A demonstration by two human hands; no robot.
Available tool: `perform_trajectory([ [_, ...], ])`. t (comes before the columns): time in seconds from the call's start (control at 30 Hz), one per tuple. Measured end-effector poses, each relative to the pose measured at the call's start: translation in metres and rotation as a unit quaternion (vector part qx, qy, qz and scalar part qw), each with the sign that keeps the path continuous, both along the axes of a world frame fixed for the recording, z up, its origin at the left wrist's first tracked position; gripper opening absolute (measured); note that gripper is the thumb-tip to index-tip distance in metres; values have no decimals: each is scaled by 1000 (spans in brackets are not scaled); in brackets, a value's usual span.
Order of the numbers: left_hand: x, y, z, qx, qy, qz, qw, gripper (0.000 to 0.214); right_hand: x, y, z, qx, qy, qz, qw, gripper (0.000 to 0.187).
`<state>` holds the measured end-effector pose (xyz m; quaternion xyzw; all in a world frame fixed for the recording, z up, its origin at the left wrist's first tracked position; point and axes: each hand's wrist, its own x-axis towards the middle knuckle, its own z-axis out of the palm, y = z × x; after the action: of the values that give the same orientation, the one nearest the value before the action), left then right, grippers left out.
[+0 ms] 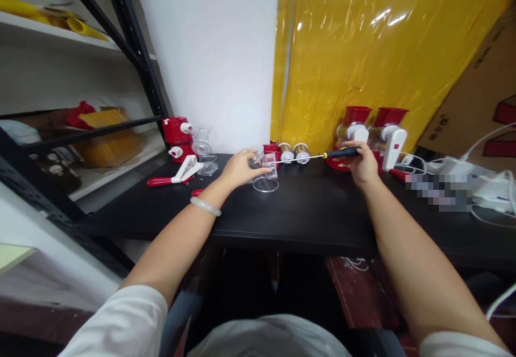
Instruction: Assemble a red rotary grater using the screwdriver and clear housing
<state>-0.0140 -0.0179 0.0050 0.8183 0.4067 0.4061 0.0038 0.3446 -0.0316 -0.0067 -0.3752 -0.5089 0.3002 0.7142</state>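
My left hand [242, 169] is closed around a clear plastic housing [266, 182] with a round rim, held just over the black table. In my right hand [365, 166] is a screwdriver [341, 153] with a black and yellow handle, held level. Its long shaft points left, and the tip meets or overlaps the clear housing; I cannot tell whether it touches a screw. Behind the housing stand two metal grater drums [301, 152] with white rims and a small red part [271, 148]. A white crank handle with a red grip [177, 176] lies left of my left hand.
Two red and white drum graters [393, 126] stand at the back right. Red bodies [176, 131] and clear parts [205, 150] are stacked at the back left. White cables and a power strip [494, 190] lie right; a black-framed shelf [141, 61] rises left.
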Motion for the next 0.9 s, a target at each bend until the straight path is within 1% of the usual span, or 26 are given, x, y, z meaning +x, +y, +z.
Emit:
perform_trajectory([
  [0.1, 0, 1, -1, 3, 1, -3, 1000, 39, 1, 1, -1, 2, -23, -36, 999, 31],
  [0.17, -1, 1, -1, 4, 0, -4, 1000, 40, 1, 2, -1, 2, -45, -65, 997, 36],
  [0.23, -1, 1, -1, 5, -2, -8, 1000, 40, 0, 2, 0, 0, -47, -73, 996, 44],
  [0.27, -1, 1, -1, 6, -4, -9, 1000, 39, 0, 1, 1, -6, -32, -66, 997, 46],
  [0.33, 0, 1, 0, 6, -5, -9, 1000, 39, -2, 0, 3, -15, 12, -31, 999, 43],
  [0.43, 0, 0, 0, 2, -2, -1, 1000, 39, -3, -2, 5, -12, 51, 22, 998, 31],
  [0.5, 0, 0, 0, 2, 1, 0, 1000, 39, -3, -3, 4, -11, 38, 15, 999, 26],
  [0.57, -1, 0, 0, 6, 2, -6, 1000, 40, -2, -2, 3, -17, 1, -21, 1000, 30],
  [0.6, -1, 1, -1, 8, 1, -9, 1000, 40, -2, -1, 2, -18, -18, -38, 999, 36],
  [0.67, -1, 2, -1, 12, -1, -12, 1000, 41, 0, -1, 2, -18, -40, -48, 998, 50],
  [0.73, -2, 3, -2, 12, -1, -12, 1000, 41, 0, -1, 2, -20, -21, -24, 999, 57],
  [0.77, -2, 3, -2, 12, -2, -13, 1000, 42, 0, -1, 3, -23, -3, -4, 1000, 57],
  [0.83, -2, 3, -2, 12, -2, -13, 1000, 41, 0, -3, 5, -27, 26, 43, 998, 48],
  [0.9, -2, 2, -1, 11, -2, -12, 1000, 40, 0, -5, 6, -25, 39, 81, 996, 33],
])
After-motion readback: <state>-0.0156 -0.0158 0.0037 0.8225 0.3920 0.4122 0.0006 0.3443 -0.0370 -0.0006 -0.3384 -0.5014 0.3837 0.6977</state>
